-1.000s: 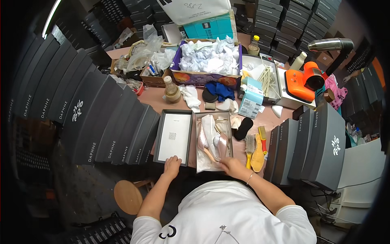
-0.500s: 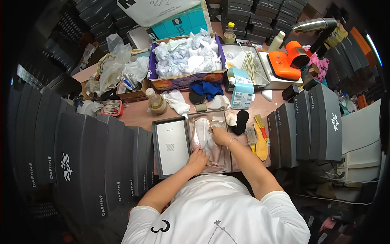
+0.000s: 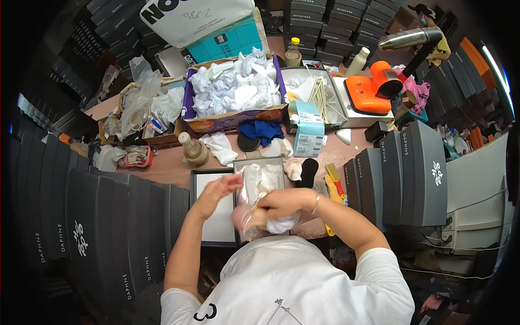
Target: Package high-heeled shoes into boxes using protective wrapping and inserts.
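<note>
Shoe (image 3: 254,216) in a clear plastic bag with white tissue bunched around it sits right under the right hand (image 3: 287,203), whose fingers are curled down and closed over the bundle, gripping it from above. It's at the near end of the open shoe box (image 3: 260,162), the end closest to the body. The left hand (image 3: 216,192) is just left of that, raised a bit with fingers loosely spread and slightly bent, not holding anything as far as I can see, hovering over the box lid (image 3: 216,222) that lies flat with its white inside facing up. That lid touches the box's left side.

Just past the right fingers, more white tissue paper lines the far part of the box. To the right of them there's a black sock-like thing (image 3: 309,172) and a yellow brush (image 3: 335,179) on the table. Further out from the fingers: a small brown bottle (image 3: 194,150), a white cloth (image 3: 221,147), a blue cloth (image 3: 260,130) and a pale blue carton (image 3: 309,130). Beyond those, a purple-edged cardboard box full of crumpled white paper (image 3: 235,89), and an orange device (image 3: 376,89) off to the far right. Stacks of dark grey shoe boxes (image 3: 108,227) stand on both sides.
</note>
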Tool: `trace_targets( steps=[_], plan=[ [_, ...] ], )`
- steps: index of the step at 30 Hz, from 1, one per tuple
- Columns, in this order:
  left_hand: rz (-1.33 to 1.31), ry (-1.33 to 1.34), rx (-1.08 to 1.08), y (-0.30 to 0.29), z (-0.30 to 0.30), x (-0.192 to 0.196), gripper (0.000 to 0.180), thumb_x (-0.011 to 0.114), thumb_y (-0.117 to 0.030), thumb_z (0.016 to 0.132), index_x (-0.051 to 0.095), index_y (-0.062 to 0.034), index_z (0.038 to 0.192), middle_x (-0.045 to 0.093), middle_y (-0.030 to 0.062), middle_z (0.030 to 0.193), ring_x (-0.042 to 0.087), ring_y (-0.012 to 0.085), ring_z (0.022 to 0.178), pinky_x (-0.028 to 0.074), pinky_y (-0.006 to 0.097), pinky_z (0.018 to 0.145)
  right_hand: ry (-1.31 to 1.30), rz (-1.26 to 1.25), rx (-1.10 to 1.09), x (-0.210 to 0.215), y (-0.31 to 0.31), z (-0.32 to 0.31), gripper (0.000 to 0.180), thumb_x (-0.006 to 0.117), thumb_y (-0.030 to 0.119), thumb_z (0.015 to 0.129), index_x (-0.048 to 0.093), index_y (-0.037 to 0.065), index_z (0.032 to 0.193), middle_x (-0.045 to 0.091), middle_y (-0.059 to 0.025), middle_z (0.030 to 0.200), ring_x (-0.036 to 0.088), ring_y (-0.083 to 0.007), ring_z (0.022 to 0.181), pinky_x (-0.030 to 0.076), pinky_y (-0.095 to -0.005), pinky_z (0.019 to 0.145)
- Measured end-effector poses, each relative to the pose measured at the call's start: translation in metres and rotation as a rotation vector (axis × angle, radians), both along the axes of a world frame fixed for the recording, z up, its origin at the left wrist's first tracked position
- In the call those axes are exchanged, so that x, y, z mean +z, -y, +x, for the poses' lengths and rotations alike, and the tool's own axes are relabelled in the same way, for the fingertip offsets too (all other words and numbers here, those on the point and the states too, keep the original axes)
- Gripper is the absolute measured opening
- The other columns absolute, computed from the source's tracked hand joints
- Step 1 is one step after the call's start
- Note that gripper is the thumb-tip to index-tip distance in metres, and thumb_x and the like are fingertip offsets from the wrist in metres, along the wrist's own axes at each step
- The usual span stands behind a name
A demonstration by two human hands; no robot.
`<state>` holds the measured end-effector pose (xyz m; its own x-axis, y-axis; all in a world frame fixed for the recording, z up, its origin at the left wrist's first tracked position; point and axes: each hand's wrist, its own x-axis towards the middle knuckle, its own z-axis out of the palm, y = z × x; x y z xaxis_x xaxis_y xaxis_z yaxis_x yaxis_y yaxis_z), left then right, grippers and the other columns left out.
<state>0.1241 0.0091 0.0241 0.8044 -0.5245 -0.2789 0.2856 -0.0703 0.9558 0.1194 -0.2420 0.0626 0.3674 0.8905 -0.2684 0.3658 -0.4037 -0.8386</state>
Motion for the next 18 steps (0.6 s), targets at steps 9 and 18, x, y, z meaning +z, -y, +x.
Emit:
trace_targets(
  steps=[9,18],
  plan=[
    [-0.495,-0.825,0.260,0.041,-0.104,-0.051,0.061,0.037,-0.053,0.096,0.044,-0.0042,0.133,0.053,0.0127,0.126,0.052,0.0215,0.115,0.045,0.033,0.097,0.326,0.459,-0.496,-0.009,-0.022,-0.065,0.023,0.060,0.013,0.082,0.058,0.002,0.103,0.061,-0.0159,0.092,0.061,-0.0331,0.082,0.048,-0.0402,0.077],
    [-0.657,-0.723,0.588,0.072,-0.083,-0.041,0.050,0.042,-0.046,0.096,0.047,-0.0050,0.125,0.056,0.0103,0.119,0.057,0.0229,0.109,0.047,0.038,0.094,0.482,0.006,-0.768,-0.022,-0.031,-0.076,0.052,0.072,0.022,0.076,0.052,0.003,0.120,0.054,-0.0183,0.113,0.056,-0.0362,0.101,0.047,-0.0417,0.085]
  ],
)
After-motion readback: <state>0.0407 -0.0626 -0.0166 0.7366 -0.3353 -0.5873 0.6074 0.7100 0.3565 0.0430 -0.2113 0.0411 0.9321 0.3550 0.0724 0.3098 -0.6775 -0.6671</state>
